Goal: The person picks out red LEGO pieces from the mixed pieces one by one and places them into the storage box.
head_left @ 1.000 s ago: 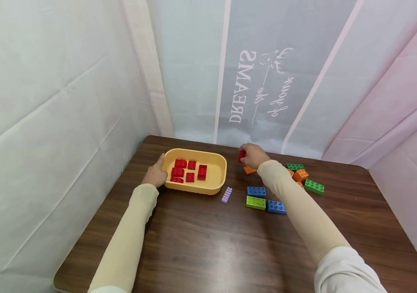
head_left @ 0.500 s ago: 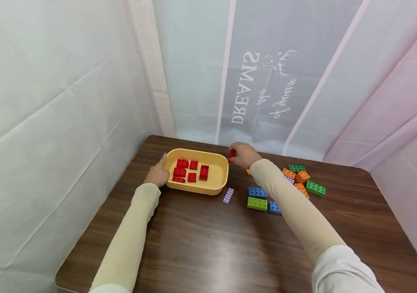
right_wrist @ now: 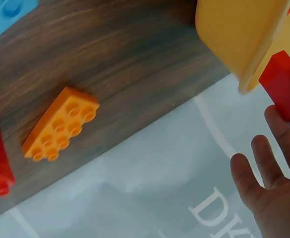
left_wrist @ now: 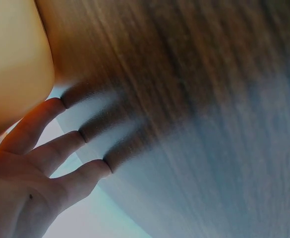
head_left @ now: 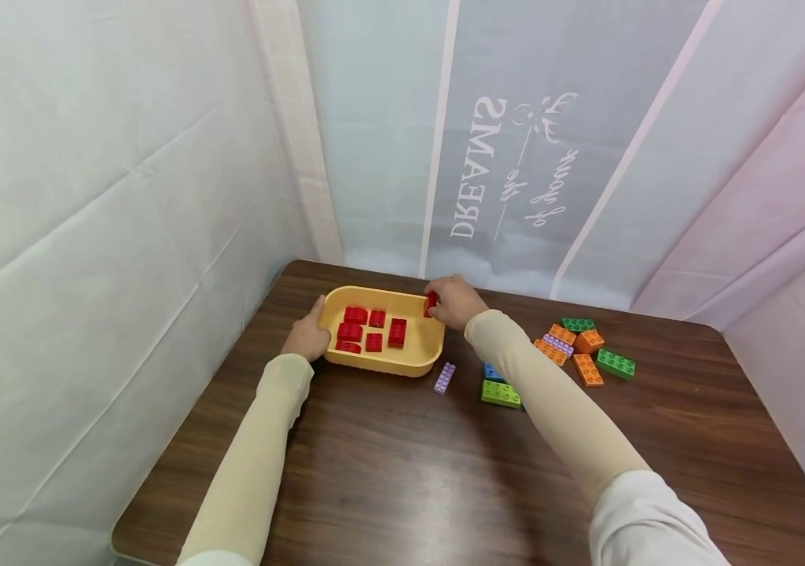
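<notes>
My right hand [head_left: 457, 302] pinches a red toy brick [right_wrist: 281, 84] between thumb and fingers, over the right rear rim of the yellow tray [head_left: 420, 358]. Its other fingers [right_wrist: 246, 173] stand apart from the brick in the right wrist view. My left hand [head_left: 306, 338] rests against the tray's left end, index finger straight along the side. In the left wrist view, several of its fingers [left_wrist: 55, 153] are spread, their tips on the table beside the tray wall [left_wrist: 16, 64]. Several red bricks [head_left: 396, 332] lie inside the tray.
A purple brick [head_left: 445, 378] lies just right of the tray. Orange bricks [head_left: 588, 369], green bricks [head_left: 615, 363] and a lime brick [head_left: 500, 394] lie farther right. My right forearm partly covers a blue brick [head_left: 491, 372]. A fabric backdrop [head_left: 516, 259] borders the table's far edge.
My right hand has moved left with the red brick, from the table beyond the tray's right end to above its rim. My left hand has stayed at the tray's left end.
</notes>
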Demonstrator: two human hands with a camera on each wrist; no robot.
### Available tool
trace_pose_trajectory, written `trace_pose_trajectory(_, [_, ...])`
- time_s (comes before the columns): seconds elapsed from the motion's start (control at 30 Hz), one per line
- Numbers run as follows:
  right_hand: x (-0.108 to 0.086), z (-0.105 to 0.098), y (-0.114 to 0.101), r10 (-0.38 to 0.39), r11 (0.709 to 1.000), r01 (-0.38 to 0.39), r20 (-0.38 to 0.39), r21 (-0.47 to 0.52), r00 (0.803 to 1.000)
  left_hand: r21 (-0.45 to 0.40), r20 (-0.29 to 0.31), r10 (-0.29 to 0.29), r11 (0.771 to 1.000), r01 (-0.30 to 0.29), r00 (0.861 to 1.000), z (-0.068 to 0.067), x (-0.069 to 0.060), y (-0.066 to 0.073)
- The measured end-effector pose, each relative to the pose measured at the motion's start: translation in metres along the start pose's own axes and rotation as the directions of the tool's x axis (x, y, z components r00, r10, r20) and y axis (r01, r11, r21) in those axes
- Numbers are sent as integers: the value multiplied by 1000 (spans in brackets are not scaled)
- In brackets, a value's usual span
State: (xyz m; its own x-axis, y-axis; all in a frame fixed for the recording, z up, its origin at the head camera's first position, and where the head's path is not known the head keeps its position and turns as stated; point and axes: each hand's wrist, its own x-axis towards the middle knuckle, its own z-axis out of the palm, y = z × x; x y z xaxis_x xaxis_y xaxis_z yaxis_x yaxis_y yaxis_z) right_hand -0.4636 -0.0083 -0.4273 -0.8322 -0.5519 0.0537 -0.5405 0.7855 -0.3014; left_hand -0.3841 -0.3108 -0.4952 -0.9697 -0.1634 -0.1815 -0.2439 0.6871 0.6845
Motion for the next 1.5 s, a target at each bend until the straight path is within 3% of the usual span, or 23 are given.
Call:
trace_pose_trajectory(0.5, [4, 11, -3, 9, 999, -8, 24, -44, 1000, -19, 12, -8, 1000, 9, 1000, 3, 3, 6])
trace_pose_trajectory(0.7, [9, 21, -3, 24, 995, -22, 23, -101, 999, -9, -4, 1, 1000, -1, 1000, -1, 5, 5])
trace_pose_trajectory(1.1, [13, 44, -10, 82, 971, -61, 81, -233, 993, -13, 6, -9, 1000, 9, 1000, 7, 3, 2])
trace_pose_trajectory(1.5, [19, 57, -14, 95, 970, -73, 89, -231, 991, -11, 2, 0, 1000, 0, 1000, 2, 5, -3])
